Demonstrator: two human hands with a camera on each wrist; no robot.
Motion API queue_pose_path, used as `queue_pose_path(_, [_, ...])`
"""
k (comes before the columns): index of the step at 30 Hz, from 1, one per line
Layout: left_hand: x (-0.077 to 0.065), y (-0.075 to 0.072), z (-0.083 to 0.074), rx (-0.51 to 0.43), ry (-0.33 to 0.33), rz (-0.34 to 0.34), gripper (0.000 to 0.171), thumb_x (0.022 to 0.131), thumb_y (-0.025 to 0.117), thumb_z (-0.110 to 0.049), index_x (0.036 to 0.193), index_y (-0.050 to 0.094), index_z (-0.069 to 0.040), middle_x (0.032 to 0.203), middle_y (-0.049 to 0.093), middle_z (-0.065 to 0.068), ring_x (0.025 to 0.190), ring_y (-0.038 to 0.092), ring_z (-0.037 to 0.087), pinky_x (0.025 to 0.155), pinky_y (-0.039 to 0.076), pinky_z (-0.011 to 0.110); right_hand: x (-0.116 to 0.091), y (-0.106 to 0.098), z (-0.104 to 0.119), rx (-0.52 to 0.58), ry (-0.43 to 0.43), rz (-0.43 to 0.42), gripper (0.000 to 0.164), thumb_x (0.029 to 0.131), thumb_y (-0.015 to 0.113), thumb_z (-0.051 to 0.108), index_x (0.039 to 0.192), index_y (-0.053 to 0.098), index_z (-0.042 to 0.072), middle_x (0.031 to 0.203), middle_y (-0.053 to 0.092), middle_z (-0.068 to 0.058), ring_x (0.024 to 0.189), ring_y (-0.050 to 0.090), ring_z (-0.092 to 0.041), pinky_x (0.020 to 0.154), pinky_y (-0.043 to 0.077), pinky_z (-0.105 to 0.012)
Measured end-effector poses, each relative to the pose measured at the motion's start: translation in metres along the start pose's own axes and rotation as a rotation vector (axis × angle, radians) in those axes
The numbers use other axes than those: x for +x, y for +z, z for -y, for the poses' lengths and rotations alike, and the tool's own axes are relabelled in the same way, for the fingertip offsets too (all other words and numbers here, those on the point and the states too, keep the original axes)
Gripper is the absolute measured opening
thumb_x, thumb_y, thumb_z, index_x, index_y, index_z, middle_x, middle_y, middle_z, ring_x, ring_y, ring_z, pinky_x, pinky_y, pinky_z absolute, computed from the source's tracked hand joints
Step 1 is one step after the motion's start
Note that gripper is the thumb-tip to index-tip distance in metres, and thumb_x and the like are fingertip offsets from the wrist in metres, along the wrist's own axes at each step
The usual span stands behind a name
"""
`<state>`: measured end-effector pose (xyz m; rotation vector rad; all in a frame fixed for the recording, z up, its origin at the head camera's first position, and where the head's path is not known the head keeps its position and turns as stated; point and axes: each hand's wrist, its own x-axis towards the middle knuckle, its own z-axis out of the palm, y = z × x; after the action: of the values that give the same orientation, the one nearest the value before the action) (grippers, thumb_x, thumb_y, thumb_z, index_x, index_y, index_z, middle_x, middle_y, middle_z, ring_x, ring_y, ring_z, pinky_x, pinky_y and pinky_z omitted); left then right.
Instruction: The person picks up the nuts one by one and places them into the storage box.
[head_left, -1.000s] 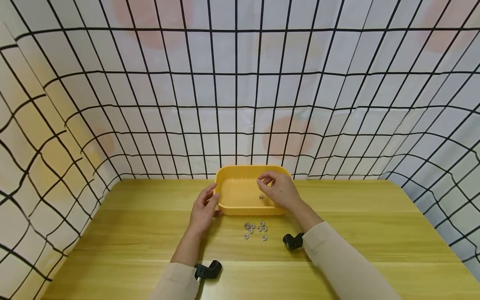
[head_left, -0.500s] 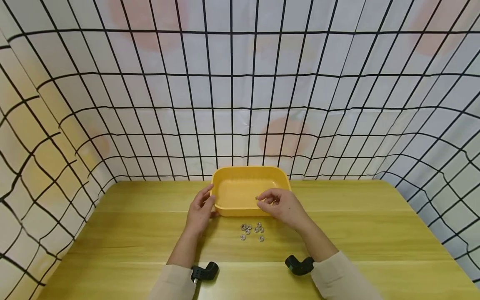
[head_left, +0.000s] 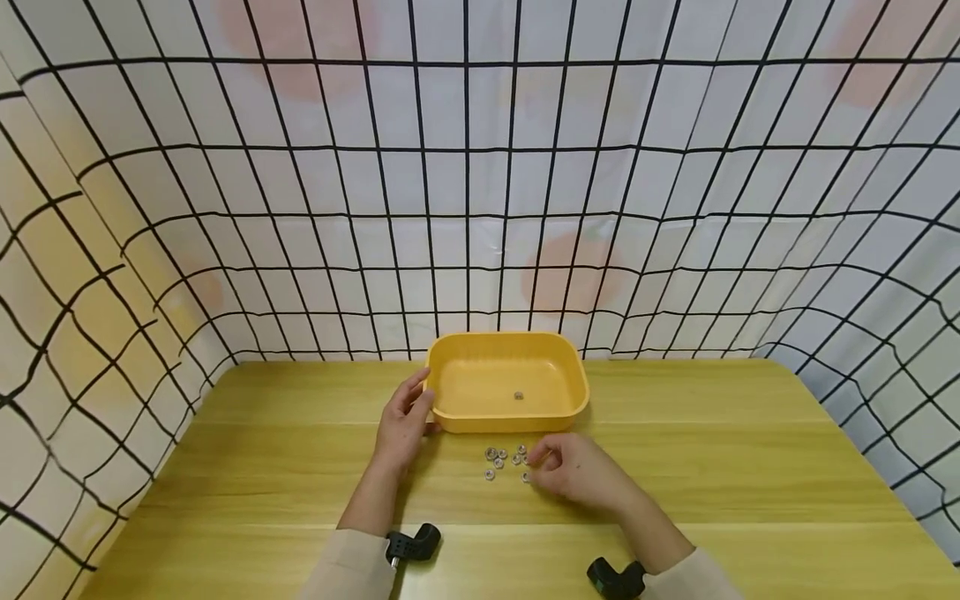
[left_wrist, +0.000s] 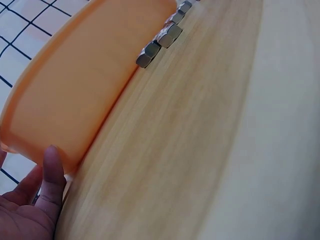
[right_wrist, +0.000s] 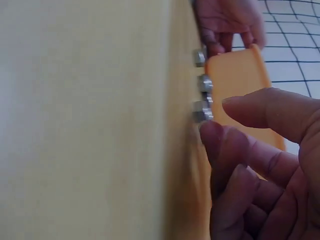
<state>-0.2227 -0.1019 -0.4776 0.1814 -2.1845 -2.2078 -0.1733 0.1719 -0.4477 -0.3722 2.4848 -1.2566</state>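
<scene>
A yellow plastic tray [head_left: 507, 423] stands at the back of the table, with one hex nut [head_left: 518, 396] on its floor. At its left end is my left hand [head_left: 400, 423]; in the left wrist view the thumb [left_wrist: 52, 172] lies straight up against the tray's wall [left_wrist: 95, 65]. My right hand [head_left: 577, 471] is low over the table in front of the tray, beside several metal hex nuts [head_left: 498, 462]. In the right wrist view its thumb and index fingertip are apart, nothing between them, with a nut [right_wrist: 202, 111] just beyond.
The wooden table [head_left: 735, 467] extends to both sides of the tray. Behind it rises a white backdrop with a black grid [head_left: 491, 192]. Black wrist cameras [head_left: 415, 543] sit at both sleeves, above the tabletop.
My right hand was over and then in the tray; it has come back toward me to the loose nuts. The nut in the tray now shows uncovered. My left hand stays at the tray's end.
</scene>
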Motion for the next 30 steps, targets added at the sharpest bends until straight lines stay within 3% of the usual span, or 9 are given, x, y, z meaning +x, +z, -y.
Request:
queue_pose_path(14, [0.000, 0.000, -0.001, 0.002, -0.016, 0.001, 0.046, 0.105, 0.057, -0.020, 0.151, 0.052, -0.020, 0.152, 0.047, 0.020, 0.115, 0.061, 0.033, 0.072, 0.060, 0.027, 0.000, 0.018, 0.004, -0.226, 0.018, -0.099, 0.014, 0.082, 0.081, 0.017, 0.081, 0.067, 0.019, 0.068, 0.058, 0.006, 0.063, 0.053, -0.011, 0.058, 0.041, -0.023])
queue_pose_path(30, [0.001, -0.001, 0.000, 0.000, -0.010, 0.001, 0.045, 0.105, 0.057, -0.022, 0.151, 0.052, -0.021, 0.153, 0.047, 0.020, 0.107, 0.063, 0.029, 0.070, 0.060, 0.026, 0.002, 0.021, 0.006, -0.287, -0.036, -0.093, 0.014, 0.083, 0.081, 0.020, 0.078, 0.068, 0.022, 0.065, 0.058, 0.011, 0.060, 0.053, -0.007, 0.057, 0.043, -0.022])
